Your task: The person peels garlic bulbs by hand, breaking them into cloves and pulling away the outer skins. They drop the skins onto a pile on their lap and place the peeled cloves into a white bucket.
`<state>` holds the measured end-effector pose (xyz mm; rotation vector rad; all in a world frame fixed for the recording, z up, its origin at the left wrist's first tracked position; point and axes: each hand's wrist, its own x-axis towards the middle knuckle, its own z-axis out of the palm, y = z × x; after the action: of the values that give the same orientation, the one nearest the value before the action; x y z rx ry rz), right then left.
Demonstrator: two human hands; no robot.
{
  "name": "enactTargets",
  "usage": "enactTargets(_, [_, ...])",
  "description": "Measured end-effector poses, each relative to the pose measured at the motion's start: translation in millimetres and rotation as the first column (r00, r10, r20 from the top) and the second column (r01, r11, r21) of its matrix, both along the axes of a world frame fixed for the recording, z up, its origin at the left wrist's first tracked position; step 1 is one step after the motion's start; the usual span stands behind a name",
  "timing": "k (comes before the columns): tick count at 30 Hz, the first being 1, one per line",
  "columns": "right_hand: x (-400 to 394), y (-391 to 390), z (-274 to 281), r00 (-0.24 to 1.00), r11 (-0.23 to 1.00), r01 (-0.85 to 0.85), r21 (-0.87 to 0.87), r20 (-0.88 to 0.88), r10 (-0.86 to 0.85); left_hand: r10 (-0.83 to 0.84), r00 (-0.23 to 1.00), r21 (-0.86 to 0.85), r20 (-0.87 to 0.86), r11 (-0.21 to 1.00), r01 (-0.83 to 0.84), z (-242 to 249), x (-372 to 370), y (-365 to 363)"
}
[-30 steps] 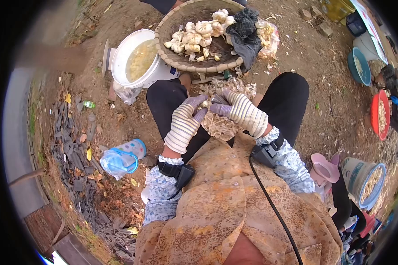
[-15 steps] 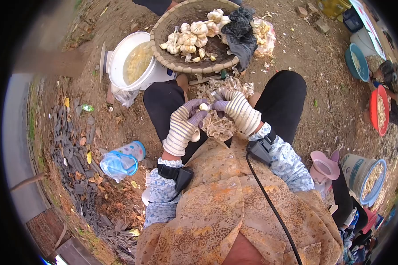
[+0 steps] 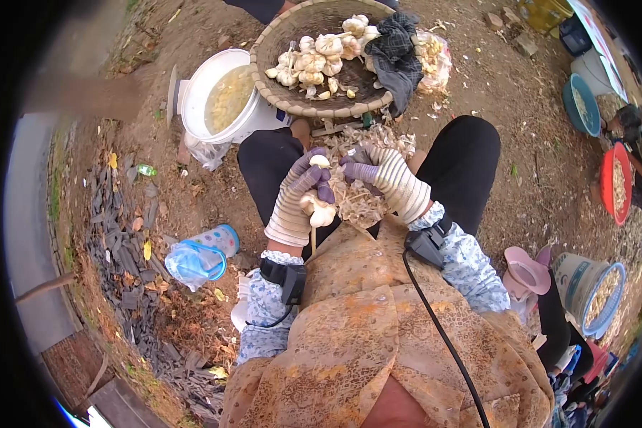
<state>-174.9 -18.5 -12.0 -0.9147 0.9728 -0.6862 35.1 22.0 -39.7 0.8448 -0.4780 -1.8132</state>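
The left hand (image 3: 297, 200) has turned up since before, gripping one bulb (image 3: 319, 210) and one clove (image 3: 319, 161); the right hand (image 3: 389, 180) pinches skins (image 3: 360, 203).

Beyond the grip a basket (image 3: 285, 100) holds a dark cloth (image 3: 394, 53); left of it a white bucket (image 3: 192, 107), perhaps with water.

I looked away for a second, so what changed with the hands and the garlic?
The left hand has turned palm-up, showing a garlic bulb in its palm and a peeled clove lifted at its fingers. The right hand has drawn slightly apart. Basket and bucket unchanged.
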Motion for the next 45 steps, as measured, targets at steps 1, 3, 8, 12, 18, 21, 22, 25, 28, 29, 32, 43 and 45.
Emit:
enactTargets(1, [2,0,6,1.000,0.999,-0.016,-0.036,-0.006,0.016,0.004,1.000,0.036,0.007,0.999,-0.004,1,-4,1])
enactTargets(3, [13,-1,-11,0.999,0.997,-0.002,-0.079,0.041,0.005,-0.028,0.999,0.014,0.017,1.000,0.027,3,-14,2])
enactTargets(8, [8,5,-19,0.996,0.979,0.052,-0.198,0.088,-0.036,-0.050,0.983,0.024,0.176,0.999,0.046,17,-20,3])
enactTargets(12, [9,7,-22,0.999,0.957,0.032,-0.288,0.014,-0.029,-0.027,0.960,0.022,0.280,1.000,0.022,18,-23,3])
enactTargets(18, [7,9,-11,0.991,0.992,0.079,0.094,0.104,-0.089,-0.030,0.984,0.223,-0.177,0.972,0.070,6,-27,3])
enactTargets(21, [3,10,-19,0.919,0.966,0.101,0.239,0.350,-0.183,0.019,0.958,0.263,-0.285,0.963,0.059,10,-29,3])
enactTargets(22, [2,9,-22,0.918,0.967,0.098,0.236,0.354,-0.179,0.020,0.959,0.260,-0.282,0.964,0.056,12,-29,2])
enactTargets(25, [-4,6,-24,0.922,0.966,0.067,0.250,0.354,-0.156,-0.004,0.964,0.323,-0.266,0.942,0.093,16,-27,-2])
enactTargets(28, [-9,4,-23,0.899,0.969,0.014,0.245,0.422,-0.120,-0.152,0.936,0.245,-0.317,0.940,0.236,15,-20,-5])
enactTargets(29, [-3,4,-22,0.862,0.927,0.120,0.355,0.426,-0.275,-0.150,0.938,0.241,-0.313,0.942,0.232,16,-18,-6])
enactTargets(32, [-14,-5,-21,0.728,0.935,0.097,0.342,0.617,-0.300,-0.163,0.942,0.305,-0.294,0.918,0.254,30,-4,-14])
enactTargets(43, [-18,-17,-75,0.847,0.936,0.009,-0.351,-0.494,-0.193,0.750,0.654,0.095,0.100,0.647,-0.756,26,201,-136])
enactTargets(45, [-11,-17,-79,0.934,0.951,0.079,-0.300,-0.310,-0.176,0.715,0.698,0.069,0.042,0.694,-0.716,25,206,-135])
